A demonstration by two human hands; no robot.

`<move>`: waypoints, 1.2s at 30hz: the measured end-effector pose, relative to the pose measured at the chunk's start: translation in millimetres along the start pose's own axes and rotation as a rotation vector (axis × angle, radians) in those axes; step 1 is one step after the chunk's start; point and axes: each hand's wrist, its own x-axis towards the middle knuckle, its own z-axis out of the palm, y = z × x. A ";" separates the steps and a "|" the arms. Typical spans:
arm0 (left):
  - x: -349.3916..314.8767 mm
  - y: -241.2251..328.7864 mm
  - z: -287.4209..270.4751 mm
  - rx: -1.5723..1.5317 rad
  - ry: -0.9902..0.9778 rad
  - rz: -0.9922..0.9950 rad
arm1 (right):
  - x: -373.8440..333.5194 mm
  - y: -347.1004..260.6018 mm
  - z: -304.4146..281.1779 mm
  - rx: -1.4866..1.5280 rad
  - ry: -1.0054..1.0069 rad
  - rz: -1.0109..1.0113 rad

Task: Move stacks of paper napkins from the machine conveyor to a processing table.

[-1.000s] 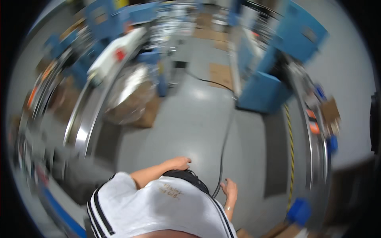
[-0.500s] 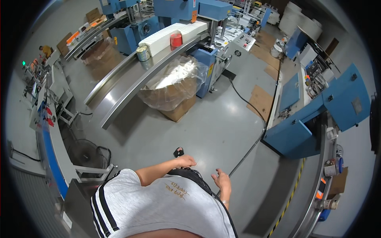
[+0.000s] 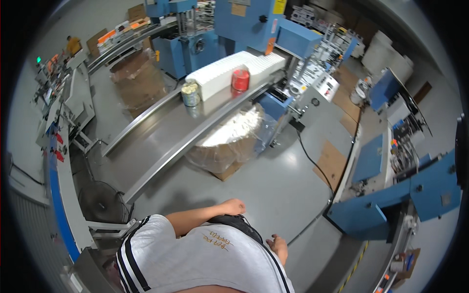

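Note:
My left hand (image 3: 236,207) is in front of my waist, its fingers curled in and nothing seen in them. Lower down, my right hand (image 3: 278,248) hangs at my side, empty, with thumb and fingers apart. Neither one touches anything. Ahead of me a sloping steel conveyor table (image 3: 146,141) carries a long row of stacked white sheets or tissues (image 3: 215,78). Against the row stands a red tin or roll (image 3: 240,80). A pale, patterned tin (image 3: 190,94) sits at its near end.
Under the conveyor table is a plastic-lined cardboard box (image 3: 220,156) with white scraps. A blue machine (image 3: 249,24) stands at its far end. Right of me, a blue cabinet (image 3: 359,219) and a cable (image 3: 312,163) on the floor. A round grey fan (image 3: 101,202) stands left.
The conveyor table, tins and box look nearer and lower in view, as I have moved forward. My left hand has curled more; my right hand has dropped lower.

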 end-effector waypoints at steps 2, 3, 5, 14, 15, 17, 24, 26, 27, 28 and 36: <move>8.4 -11.4 -20.5 0.037 0.061 -0.016 | 42.3 -23.3 -5.8 -0.096 0.011 -0.163; 11.3 -16.3 -29.3 0.085 0.095 -0.018 | 58.0 -37.9 -11.7 -0.085 0.032 -0.236; 3.3 -13.7 -51.6 -0.007 0.180 -0.030 | 83.2 -71.6 -27.6 -0.063 0.041 -0.352; -17.5 -30.7 -122.0 -0.503 0.670 0.010 | 172.8 -201.8 -98.4 -0.111 -0.196 -0.638; -17.2 -22.0 -134.2 -0.525 0.676 -0.063 | 184.1 -213.6 -105.9 -0.107 -0.209 -0.661; -10.4 -20.1 -148.9 -0.569 0.699 -0.153 | 204.9 -241.8 -120.8 -0.087 -0.251 -0.713; 63.4 19.1 -215.0 -0.611 0.802 -0.027 | 272.9 -325.9 -183.7 0.024 -0.238 -0.920; 81.2 45.2 -241.3 -0.643 0.782 -0.017 | 286.6 -348.6 -213.3 0.014 -0.233 -0.937; 92.5 57.8 -254.3 -0.677 0.771 0.007 | 293.4 -359.1 -231.1 -0.004 -0.216 -0.961; 103.9 63.9 -263.5 -0.702 0.818 0.031 | 300.8 -368.8 -244.6 0.023 -0.192 -0.995; 122.7 65.8 -315.5 -0.458 1.187 -0.188 | 334.5 -463.6 -290.9 0.514 0.084 -1.232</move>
